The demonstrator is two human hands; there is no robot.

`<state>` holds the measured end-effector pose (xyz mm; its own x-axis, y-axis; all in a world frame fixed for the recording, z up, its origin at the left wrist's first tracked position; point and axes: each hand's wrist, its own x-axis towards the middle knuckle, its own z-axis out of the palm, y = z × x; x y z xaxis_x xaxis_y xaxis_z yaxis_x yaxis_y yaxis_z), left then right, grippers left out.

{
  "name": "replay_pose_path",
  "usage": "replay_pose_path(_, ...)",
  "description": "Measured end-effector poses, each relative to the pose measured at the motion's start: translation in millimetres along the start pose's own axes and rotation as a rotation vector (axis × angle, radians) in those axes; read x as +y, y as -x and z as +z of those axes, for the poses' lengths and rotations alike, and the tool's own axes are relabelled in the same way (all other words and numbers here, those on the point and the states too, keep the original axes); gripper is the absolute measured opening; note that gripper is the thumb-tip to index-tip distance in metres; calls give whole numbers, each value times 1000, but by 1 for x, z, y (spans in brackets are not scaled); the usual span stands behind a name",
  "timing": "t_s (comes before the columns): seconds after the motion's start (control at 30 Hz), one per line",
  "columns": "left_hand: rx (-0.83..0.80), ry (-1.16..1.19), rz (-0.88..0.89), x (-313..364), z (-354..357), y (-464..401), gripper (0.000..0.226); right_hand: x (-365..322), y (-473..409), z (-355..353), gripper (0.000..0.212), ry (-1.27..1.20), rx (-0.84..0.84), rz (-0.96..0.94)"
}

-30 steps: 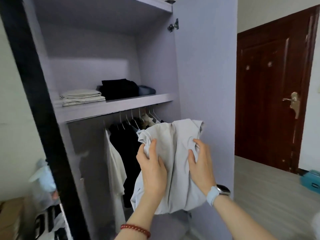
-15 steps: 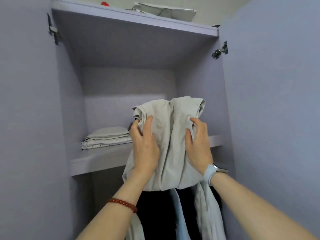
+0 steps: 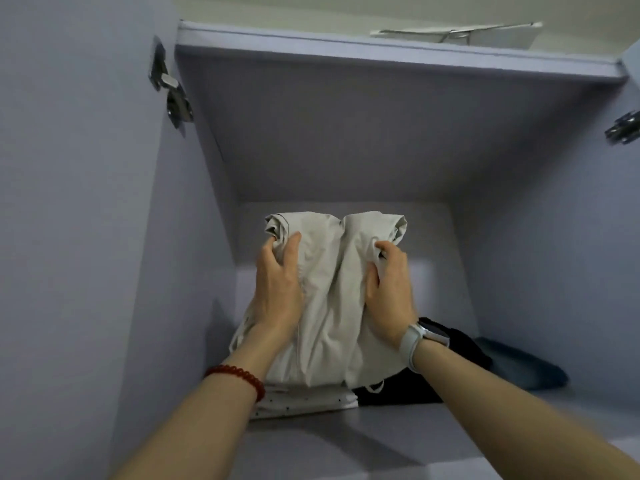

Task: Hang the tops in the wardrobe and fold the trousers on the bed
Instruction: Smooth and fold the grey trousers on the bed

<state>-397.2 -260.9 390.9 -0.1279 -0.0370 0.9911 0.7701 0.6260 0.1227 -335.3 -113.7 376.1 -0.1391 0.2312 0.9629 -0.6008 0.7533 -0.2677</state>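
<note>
Head view: left hand [image 3: 277, 289] and right hand [image 3: 389, 292] both grasp folded beige trousers [image 3: 329, 306], held over the white folded pile [image 3: 311, 401] on the wardrobe shelf [image 3: 398, 441]. Risk: loose fold slumps on release; stack may topple onto dark clothes [image 3: 450, 358].

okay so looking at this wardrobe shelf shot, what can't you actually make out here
All in the head view:
- Underside of the beige garment: hidden by its own folds and by the left hand and right hand.
- White dotted fabric: mostly covered by the garment.
- Dark clothes: partly behind the right wrist; too dark to tell the type.
- Item on top of the wardrobe: only its edge shows.
</note>
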Motion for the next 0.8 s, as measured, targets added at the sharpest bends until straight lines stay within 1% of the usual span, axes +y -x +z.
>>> replay_pose_path(0.1, -33, -158, -7, -38, 15, -11, 66, 30, -12, 49, 34, -37, -27, 27)
replay_pose_path(0.13, -60, -221, -11, -50, 20, -14, 68, 40, -16, 63, 33, -48, -36, 36)
replay_pose_path(0.27, -159, -226, -137, -97, 48, -25, 63, 82, -25, 112, 33, -110, -100, 124)
replay_pose_path(0.37, -238, -311, -217, -139, 75, -22, 67, 121, -27, 146, 34, -79, -221, 260)
replay_pose_path(0.4, -299, -390, -251, -153, 84, -16, 65, 134, -25, 156, 32, -10, -309, 332)
replay_pose_path(0.43, -393, -487, -289, -163, 90, -11, 59, 143, -23, 161, 28, 141, -445, 377)
replay_pose_path(0.47, -517, -594, -329, -174, 95, -7, 50, 149, -23, 163, 22, 332, -627, 401)
replay_pose_path(0.5, -683, -694, -386, -181, 99, -1, 43, 157, -21, 164, 18, 498, -795, 404)
replay_pose_path(0.53, -832, -761, -438, -186, 99, 2, 39, 162, -19, 163, 21, 592, -879, 400)
replay_pose_path(0.57, -936, -798, -490, -189, 97, 2, 38, 165, -21, 163, 22, 623, -933, 400)
replay_pose_path(0.6, -973, -787, -537, -190, 95, 1, 37, 168, -22, 162, 23, 600, -932, 390)
replay_pose_path(0.63, -945, -744, -566, -190, 93, -3, 36, 170, -26, 162, 24, 574, -899, 351)
replay_pose_path(0.67, -863, -690, -567, -188, 91, -9, 36, 172, -29, 163, 27, 522, -817, 303)
replay_pose_path(0.73, -665, -547, -476, -183, 93, -17, 46, 171, -31, 164, 39, 344, -637, 228)
replay_pose_path(0.77, -647, -464, -418, -178, 96, -19, 54, 168, -31, 162, 44, 294, -648, 164)
replay_pose_path(0.8, -718, -390, -363, -173, 99, -19, 61, 162, -27, 158, 46, 308, -760, 77)
